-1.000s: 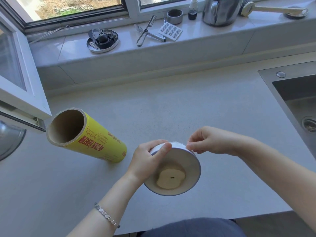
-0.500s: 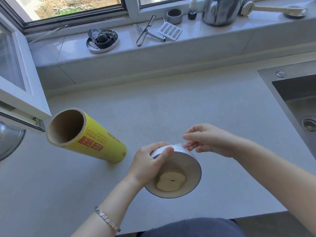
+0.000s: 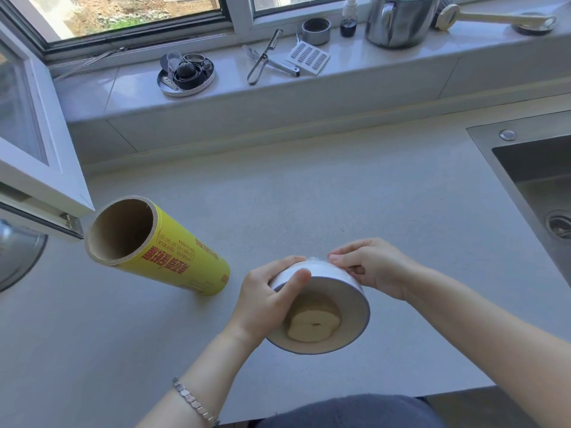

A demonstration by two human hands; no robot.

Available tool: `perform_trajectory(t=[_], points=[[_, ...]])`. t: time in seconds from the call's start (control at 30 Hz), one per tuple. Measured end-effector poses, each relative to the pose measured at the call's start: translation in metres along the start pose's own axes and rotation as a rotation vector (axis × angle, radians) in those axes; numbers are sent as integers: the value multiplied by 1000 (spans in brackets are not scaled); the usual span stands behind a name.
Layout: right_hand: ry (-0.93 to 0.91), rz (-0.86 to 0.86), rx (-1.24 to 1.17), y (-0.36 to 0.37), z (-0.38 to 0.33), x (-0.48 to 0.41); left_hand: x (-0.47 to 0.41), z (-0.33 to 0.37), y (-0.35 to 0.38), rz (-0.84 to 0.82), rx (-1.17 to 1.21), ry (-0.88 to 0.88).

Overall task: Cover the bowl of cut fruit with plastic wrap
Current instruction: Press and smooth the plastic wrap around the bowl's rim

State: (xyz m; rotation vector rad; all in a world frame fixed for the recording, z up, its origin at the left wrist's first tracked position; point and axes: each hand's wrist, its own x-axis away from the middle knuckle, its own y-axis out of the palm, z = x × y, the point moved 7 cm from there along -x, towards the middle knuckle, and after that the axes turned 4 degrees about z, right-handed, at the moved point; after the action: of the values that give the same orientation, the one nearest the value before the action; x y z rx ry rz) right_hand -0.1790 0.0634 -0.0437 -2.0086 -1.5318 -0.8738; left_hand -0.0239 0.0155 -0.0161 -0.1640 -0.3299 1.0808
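Observation:
A white bowl (image 3: 355, 296) with a blue rim is tilted toward me above the counter's front edge. Inside lies a pale slice of cut fruit (image 3: 313, 327). Clear plastic wrap (image 3: 318, 260) is stretched over the bowl and shows as a thin film on its far outer wall. My left hand (image 3: 265, 296) grips the bowl's left side, thumb on the rim. My right hand (image 3: 369, 267) presses curled fingers against the wrap on the bowl's far right wall. The yellow plastic wrap roll (image 3: 173, 257) lies on its side to the left, apart from both hands.
A steel sink (image 3: 537, 186) occupies the right. An open window sash (image 3: 40, 168) juts over the counter's left end, a metal bowl (image 3: 15, 251) beneath it. The sill holds a tin of small parts (image 3: 185, 72), a peeler (image 3: 262, 57), a grater (image 3: 307, 57) and a pot (image 3: 398, 20).
My right hand has slid from the bowl's far rim down onto its outer wall. The bowl has tipped a little more toward me in my left hand.

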Motion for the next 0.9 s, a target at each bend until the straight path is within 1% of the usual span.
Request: perform_trajectory(t=[0.1,0.2,0.27,0.3,0.33,0.37,0.4,0.43,0.47,0.5,0.53,0.57,0.6,0.77,0.83,0.9], points=[[-96,26,78,3,0,0,0,0,0,15,28,14],[-101,-56,108,6,7,4,0,-2,-4,52,130,-3],[-117,-70,204,2,11,6,-3,-7,-9,83,170,-24],[-163,-12,249,-5,9,5,-5,-7,-12,89,176,-26],[-240,88,251,-14,2,6,-7,-7,-14,88,179,-21],[-350,171,198,-21,-10,12,-8,-5,-15,79,182,-12],[-470,180,119,-23,-23,19,-9,-4,-14,69,179,-3],[-573,104,68,-16,-35,28,-10,-2,-14,58,176,2],[-633,-19,89,-2,-44,36,-11,-1,-13,46,173,2],[-641,-144,162,14,-45,42,-11,0,-12,39,170,4],[-612,-234,254,27,-39,42,-12,0,-12,35,167,10],[-575,-280,317,34,-33,40,-12,1,-12,31,165,14],[-541,-287,334,36,-30,36,-13,2,-12,32,164,16],[-457,-325,166,26,-13,25,-14,0,-16,75,176,0],[-392,-372,73,23,-3,22,-14,-10,-19,134,212,-57],[-357,-363,12,17,5,17,-12,-18,-23,241,287,-173]])
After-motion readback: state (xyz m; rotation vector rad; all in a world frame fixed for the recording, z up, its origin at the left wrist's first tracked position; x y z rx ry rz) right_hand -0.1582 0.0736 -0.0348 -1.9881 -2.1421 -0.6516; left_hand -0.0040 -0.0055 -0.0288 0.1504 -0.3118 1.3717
